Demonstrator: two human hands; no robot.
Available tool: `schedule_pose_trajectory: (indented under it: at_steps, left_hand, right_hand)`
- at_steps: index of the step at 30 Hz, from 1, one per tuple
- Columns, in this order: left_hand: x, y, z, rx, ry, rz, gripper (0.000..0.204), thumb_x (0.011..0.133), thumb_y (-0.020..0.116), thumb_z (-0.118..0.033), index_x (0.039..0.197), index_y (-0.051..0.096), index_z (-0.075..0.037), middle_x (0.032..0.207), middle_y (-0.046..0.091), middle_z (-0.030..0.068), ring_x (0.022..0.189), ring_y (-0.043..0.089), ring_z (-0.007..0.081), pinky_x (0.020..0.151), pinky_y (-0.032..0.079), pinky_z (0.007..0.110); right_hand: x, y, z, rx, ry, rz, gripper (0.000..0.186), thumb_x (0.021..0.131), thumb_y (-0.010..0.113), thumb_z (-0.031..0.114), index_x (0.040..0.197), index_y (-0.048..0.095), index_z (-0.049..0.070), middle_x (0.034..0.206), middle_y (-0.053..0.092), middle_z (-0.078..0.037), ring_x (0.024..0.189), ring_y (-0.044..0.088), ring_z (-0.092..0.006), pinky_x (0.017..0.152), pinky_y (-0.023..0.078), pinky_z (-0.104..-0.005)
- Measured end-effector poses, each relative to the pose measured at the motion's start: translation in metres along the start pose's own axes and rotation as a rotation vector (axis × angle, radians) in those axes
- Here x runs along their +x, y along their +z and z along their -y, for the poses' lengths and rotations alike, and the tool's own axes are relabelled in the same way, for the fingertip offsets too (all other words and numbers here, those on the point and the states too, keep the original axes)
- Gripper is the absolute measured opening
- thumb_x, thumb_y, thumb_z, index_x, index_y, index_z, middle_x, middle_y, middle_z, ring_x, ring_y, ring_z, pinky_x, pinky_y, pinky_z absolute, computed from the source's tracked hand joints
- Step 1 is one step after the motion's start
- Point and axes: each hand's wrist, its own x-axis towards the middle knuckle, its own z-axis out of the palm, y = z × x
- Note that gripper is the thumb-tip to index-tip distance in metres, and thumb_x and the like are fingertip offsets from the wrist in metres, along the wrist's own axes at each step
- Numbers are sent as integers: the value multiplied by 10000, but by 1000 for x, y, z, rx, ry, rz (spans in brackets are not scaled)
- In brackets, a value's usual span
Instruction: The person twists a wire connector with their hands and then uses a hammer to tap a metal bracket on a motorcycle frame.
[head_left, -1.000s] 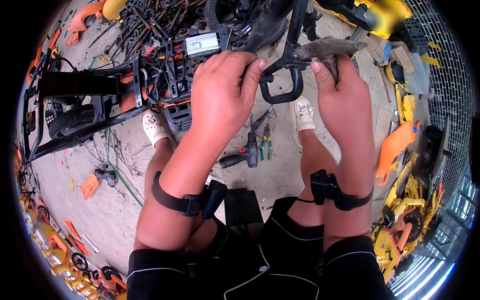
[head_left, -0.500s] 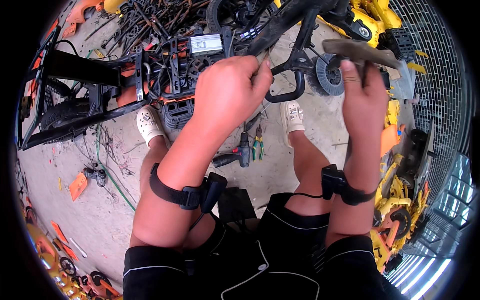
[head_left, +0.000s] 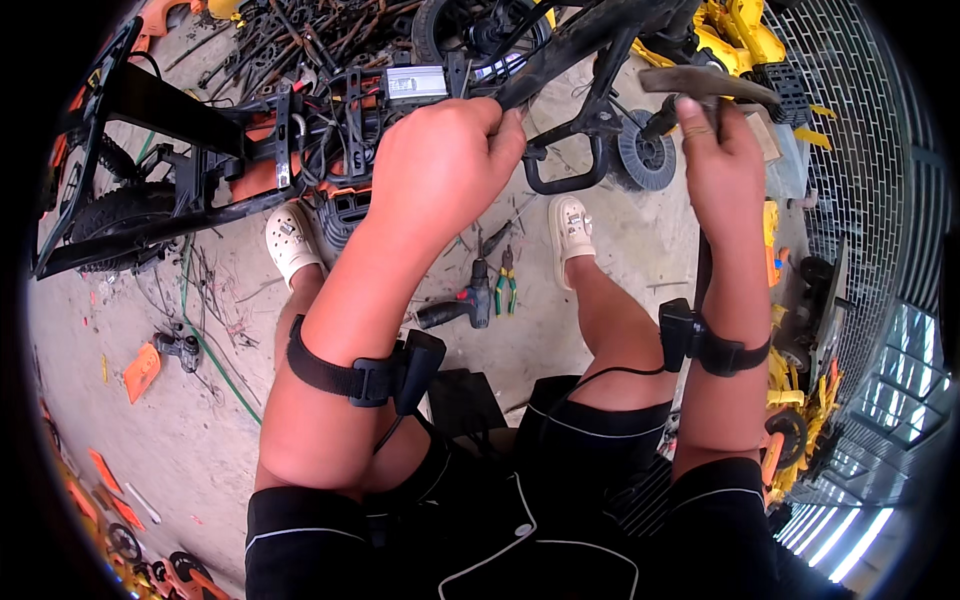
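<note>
My right hand (head_left: 724, 165) is closed round a hammer and holds it up on the right. The dark, worn hammer head (head_left: 708, 85) shows beyond my thumb, and part of the handle appears along my forearm. At upper centre my left hand (head_left: 440, 155) is closed with thumb against fingers, over the near side of a black metal vehicle frame (head_left: 575, 50). Whatever those fingers hold is hidden. Beside that hand a black loop-shaped bar (head_left: 570, 182) hangs from the frame. A silver box (head_left: 415, 83) and tangled wiring (head_left: 325, 140) lie just past my left hand.
Between my feet on the concrete lie a cordless drill (head_left: 465, 302) and green-handled pliers (head_left: 507, 280). A grey-rimmed wheel (head_left: 645, 150) stands at right. Rusty metal parts (head_left: 290, 50) are heaped at the back. A green cord (head_left: 215, 350) and an orange piece (head_left: 142, 372) lie left.
The hammer and my right hand have moved slightly away from me. My left hand has shifted a little left, still closed. The whole view has also shifted slightly.
</note>
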Motion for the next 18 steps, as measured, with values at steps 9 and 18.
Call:
schedule_pose_trajectory:
  at_steps: [9,18]
  left_hand:
    - [-7,-16,6,12,-13,40,414,951,677,-320,693,598,-5,642,598,204,634,587,452,574,468,493]
    - [-9,-26,9,12,-36,71,424,956,666,-338,702,607,-4,641,598,207,643,589,457,587,478,496]
  right_hand:
    - [-4,19,-7,-370,84,186,435,1006,613,402,1174,631,1,1072,701,-299,1086,638,-496,904,513,-519]
    - [-3,9,4,-202,93,-24,477,1009,615,424,1183,631,-20,1119,699,-298,1068,645,-497,910,508,-518]
